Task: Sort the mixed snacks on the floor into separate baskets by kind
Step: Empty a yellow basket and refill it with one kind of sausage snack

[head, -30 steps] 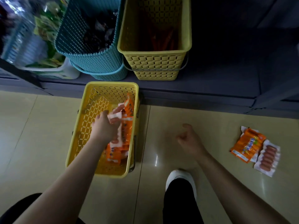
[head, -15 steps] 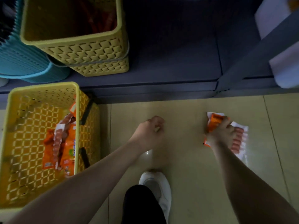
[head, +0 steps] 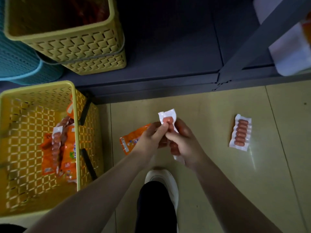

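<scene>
While both hands meet over the floor, left hand [head: 149, 140] and right hand [head: 183, 143] pinching a sausage pack [head: 167, 121], another pack [head: 240, 132] lying off right, yellow basket [head: 74, 105] left already holding some

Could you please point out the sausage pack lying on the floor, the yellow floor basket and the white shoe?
sausage pack [head: 240, 132], head view, its middle sausages.
yellow floor basket [head: 37, 88], head view, its far rim.
white shoe [head: 159, 175], head view, its toe.
</scene>
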Available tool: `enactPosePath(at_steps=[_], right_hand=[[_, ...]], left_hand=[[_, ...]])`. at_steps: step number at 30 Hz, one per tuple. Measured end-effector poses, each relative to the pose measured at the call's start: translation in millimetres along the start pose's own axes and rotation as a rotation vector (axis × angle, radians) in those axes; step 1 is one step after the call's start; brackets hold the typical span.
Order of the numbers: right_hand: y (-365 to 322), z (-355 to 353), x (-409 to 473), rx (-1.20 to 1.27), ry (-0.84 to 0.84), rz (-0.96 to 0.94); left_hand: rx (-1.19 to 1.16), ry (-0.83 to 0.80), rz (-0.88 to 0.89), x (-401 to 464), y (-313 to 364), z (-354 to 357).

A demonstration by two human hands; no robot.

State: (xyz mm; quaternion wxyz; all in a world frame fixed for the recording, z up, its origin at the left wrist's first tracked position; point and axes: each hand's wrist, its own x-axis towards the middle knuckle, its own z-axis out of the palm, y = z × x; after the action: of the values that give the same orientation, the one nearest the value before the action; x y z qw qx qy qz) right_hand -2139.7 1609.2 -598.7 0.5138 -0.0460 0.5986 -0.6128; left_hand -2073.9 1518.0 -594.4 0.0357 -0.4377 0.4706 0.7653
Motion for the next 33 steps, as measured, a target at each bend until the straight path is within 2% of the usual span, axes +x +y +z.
enactPosePath(at_steps=[2,5,6,7,9,10,11,14,15,17,19,22,24,26,30,32,33], right_hand=[[3.3,9.6,3.8,-0.138,0.004,-0.102],[12.6,21.9,16.4,-0.603,0.063,-0.382],[15.3,27.3,20.3,-0.642,0.05,-0.432],[16.5,33.3,25.2,-0.58,0.016,-0.409],[18.9,46.8,34.9,-0.427,-0.036,-0.274],[25.2,51.3,44.3,-0.426,-0.049,-0.236],[31.6,52.9,56.3,-0.567,-0.073,-0.217],[59.4,49.9,87.2,-1.377,-0.231,-0.108],[66.3,48.0,90.6,-1.579,-0.25,-0.086],[76.1,49.8,89.4,-1.764,-0.183,-0.118],[76.7,56.9,82.7,-1.706,-0.137,-0.047],[64.1,58.6,75.5,-1.323,-0.095,0.194],[53.8,56.3,69.8,-1.125,-0.091,0.234],[37.8,64.0,60.4,-0.85,-0.085,0.178],[-12.2,113.4,28.3,-0.479,-0.099,0.044],[-34.5,140.5,10.7,-0.447,-0.167,-0.057],[-41.7,152.7,3.6,-0.457,-0.19,-0.091]], left_hand=[[-0.055,0.06,0.001,-6.4,0.1,-8.2],[-0.116,0.155,-0.036,-20.9,7.8,-26.8],[-0.105,0.183,-0.021,-27.6,11.8,-33.2],[-0.067,0.232,0.006,-33.1,15.4,-40.9],[0.022,0.378,0.071,-45.0,24.4,-57.1],[0.048,0.436,0.101,-50.9,29.2,-66.6],[0.062,0.477,0.121,-57.2,35.1,-76.8],[0.074,0.511,0.142,-79.7,53.2,-111.2],[0.054,0.501,0.15,-86.8,57.6,-122.6],[0.027,0.494,0.165,-97.9,62.5,-143.2],[0.058,0.552,0.17,-103.9,61.7,-159.0],[0.343,0.648,0.217,-99.7,52.4,-176.6],[0.482,0.658,0.219,-90.7,40.1,-189.2],[0.611,0.624,0.162,-78.1,21.6,-201.1],[1.078,0.521,-0.04,-64.2,-3.1,-202.5],[1.068,0.628,-0.004,-66.9,2.2,-195.2],[0.978,0.708,0.068,-72.5,9.1,-190.4]])
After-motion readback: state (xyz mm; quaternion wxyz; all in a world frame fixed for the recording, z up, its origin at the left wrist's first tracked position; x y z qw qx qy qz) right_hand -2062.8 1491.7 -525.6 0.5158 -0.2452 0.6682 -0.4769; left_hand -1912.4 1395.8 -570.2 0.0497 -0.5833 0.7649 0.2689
